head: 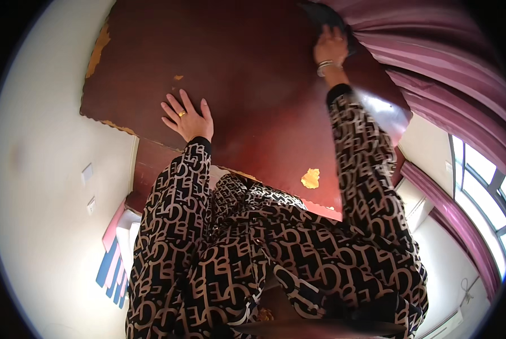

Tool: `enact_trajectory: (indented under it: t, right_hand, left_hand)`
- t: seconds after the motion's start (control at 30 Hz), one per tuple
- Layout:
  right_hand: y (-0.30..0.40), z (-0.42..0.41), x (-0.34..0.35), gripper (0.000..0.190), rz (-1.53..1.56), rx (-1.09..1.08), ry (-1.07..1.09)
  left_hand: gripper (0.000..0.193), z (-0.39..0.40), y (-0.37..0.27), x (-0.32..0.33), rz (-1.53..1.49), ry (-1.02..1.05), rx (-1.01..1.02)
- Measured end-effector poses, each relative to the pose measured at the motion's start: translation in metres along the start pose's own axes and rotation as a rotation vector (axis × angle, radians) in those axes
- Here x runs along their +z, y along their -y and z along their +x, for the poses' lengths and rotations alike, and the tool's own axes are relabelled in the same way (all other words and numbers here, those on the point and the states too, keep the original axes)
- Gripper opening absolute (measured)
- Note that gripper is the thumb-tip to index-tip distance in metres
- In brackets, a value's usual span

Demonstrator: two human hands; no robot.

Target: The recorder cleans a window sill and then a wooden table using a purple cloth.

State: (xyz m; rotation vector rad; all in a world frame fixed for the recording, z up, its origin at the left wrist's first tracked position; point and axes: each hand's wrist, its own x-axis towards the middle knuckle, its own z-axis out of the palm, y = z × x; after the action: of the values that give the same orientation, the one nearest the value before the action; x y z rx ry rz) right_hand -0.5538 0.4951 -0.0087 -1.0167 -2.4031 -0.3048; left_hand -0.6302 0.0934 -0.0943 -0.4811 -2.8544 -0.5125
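A dark red-brown tabletop (253, 80) with a worn, peeling surface fills the upper middle. My left hand (191, 120) rests palm down on it, fingers spread and a gold-coloured ring on one finger; nothing is held there. Toward the far right edge my right hand (331, 46), slightly blurred and wearing a bracelet, presses on a dark cloth (327, 15). That cloth lies bunched on the tabletop beside the curtain, partly hidden under the fingers.
Purple-pink curtains (439, 55) hang against the table's right side, with a window (481, 195) lower right. A pale wall (45, 127) stands at left. Peeled patches, such as one pale orange spot (310, 178), mark the surface. Pink and blue striped fabric (112, 267) shows lower left.
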Motion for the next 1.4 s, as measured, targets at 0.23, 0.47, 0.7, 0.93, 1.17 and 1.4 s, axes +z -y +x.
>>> enact_trajectory:
  t: [0.23,0.47,0.7,0.93,1.17,1.4]
  right_hand:
    - [0.121,-0.211,-0.071,0.044,0.315,-0.407,0.192]
    - [0.008,-0.197,-0.060,0.035,0.252,-0.299,0.098]
    - [-0.239,-0.243,-0.021,0.036,-0.189,0.409,-0.180]
    - [0.007,-0.312,-0.076,0.038,0.321,-0.137,-0.048]
    - [0.085,-0.322,-0.085,0.041,0.525,-0.747,0.364]
    - [0.034,-0.059,0.006,0.042,0.075,-0.123,0.068]
  left_hand:
    - [0.070,-0.023,0.014,0.011,0.086,0.017,-0.038]
    - [0.070,-0.029,0.030,0.021,0.088,-0.006,-0.078]
    - [0.070,-0.025,0.023,0.033,0.036,-0.011,-0.096]
    - [0.070,-0.033,0.072,0.025,0.124,-0.028,-0.149]
    - [0.070,-0.026,0.057,0.025,0.076,-0.020,-0.121]
    - [0.070,-0.011,0.050,0.017,0.019,-0.029,-0.098]
